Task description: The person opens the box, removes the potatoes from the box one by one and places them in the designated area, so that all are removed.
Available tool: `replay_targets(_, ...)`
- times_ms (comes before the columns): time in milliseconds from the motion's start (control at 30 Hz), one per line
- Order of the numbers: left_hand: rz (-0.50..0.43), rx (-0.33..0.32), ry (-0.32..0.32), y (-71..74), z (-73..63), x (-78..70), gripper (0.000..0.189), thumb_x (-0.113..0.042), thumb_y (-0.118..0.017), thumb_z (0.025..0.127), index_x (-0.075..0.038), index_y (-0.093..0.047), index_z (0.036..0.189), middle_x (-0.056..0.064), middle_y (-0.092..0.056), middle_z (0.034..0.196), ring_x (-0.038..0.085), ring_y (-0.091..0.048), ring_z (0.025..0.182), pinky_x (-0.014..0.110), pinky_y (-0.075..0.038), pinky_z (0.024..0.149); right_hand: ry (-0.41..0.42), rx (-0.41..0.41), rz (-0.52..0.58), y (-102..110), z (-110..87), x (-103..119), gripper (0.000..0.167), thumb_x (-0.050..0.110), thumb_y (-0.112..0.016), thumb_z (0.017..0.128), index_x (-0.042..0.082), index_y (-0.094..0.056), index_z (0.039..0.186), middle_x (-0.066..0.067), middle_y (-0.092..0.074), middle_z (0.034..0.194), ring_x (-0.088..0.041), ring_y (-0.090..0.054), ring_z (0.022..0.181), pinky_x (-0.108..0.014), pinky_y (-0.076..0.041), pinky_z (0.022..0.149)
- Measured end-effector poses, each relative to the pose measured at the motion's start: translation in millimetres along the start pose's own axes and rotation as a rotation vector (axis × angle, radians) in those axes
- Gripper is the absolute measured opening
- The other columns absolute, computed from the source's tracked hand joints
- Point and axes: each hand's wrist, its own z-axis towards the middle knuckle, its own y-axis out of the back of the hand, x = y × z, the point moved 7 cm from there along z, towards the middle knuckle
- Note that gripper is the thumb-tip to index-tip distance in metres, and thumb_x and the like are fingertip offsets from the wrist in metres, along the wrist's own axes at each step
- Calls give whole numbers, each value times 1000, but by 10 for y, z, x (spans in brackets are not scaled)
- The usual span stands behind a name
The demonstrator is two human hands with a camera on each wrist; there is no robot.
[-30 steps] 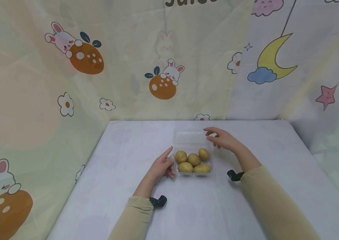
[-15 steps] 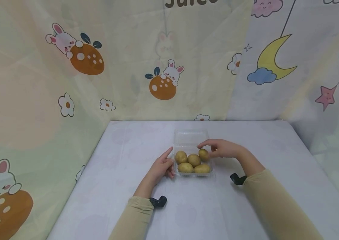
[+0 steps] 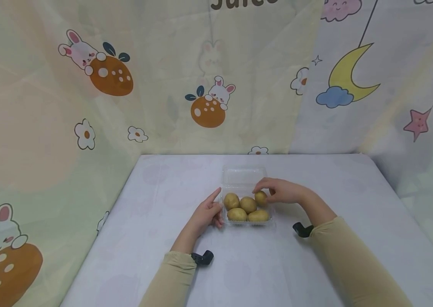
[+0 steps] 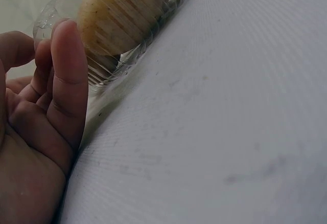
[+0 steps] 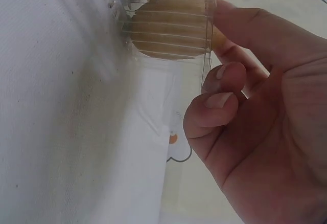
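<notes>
The left hand [image 3: 206, 214] rests on the bench [image 3: 163, 238] against the left wall of the box [image 3: 227, 222]. Its forefinger is stretched out along the box's left edge, and the other fingers [image 4: 66, 55] lie loosely bent with their tips at the ribbed plastic; the left wrist view shows them touching the wall without curling round it.

The right hand [image 3: 283, 190] hangs over the box's far right corner, with its fingers bent down round the far right potato [image 3: 261, 197]. In the head view the fingertips close on that potato from above and from the right. In the right wrist view the thumb lies against the potato [image 5: 171, 29] at the box's rim and two fingers [image 5: 217, 101] curl toward the palm just beside it. Whether the potato is off the box's floor cannot be told.

The box stands near the middle of the bench, its clear lid [image 3: 242, 175] thrown back flat on the far side. Five potatoes lie in it: three in the far row, two in the near row [image 3: 247, 215].

Both wrist views are very close: the box's wall is cut off at the frame edges, and the potatoes show only blurred through the ribbed plastic. The right hand hides part of the box's right rim in the head view.
</notes>
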Motion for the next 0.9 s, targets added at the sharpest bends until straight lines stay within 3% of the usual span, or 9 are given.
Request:
replay_targets(267, -4, -4, 5, -13, -7, -3, 63, -18, -53, 100, -41, -29, 153, 5, -57, 72, 17, -62, 58, 34, -61, 55, -40, -9, -20, -3, -18, -16, 39, 11, -71, 89, 20, -66, 127, 2, -53, 128, -17, -50, 89, -28, -49, 72)
replay_targets(533, -11, 1, -5, -10, -2, 3, 63, -20, -55, 100, -40, -29, 154, 4, -57, 73, 17, -63, 58, 33, -60, 55, 16, -26, 0, -6, -39, 18, 36, 12, -74, 87, 21, -66, 121, 6, -58, 124, -19, -52, 85, -28, -49, 70)
replay_targets(900, -12, 4, -8, -5, 11, 21, 63, -19, -55, 100, -41, -29, 153, 4, -56, 73, 16, -62, 58, 33, -60, 55, 18, -86, -21, 15, -56, -14, 38, 16, -76, 86, 23, -67, 122, 10, -62, 119, -16, -53, 79, -28, -48, 66)
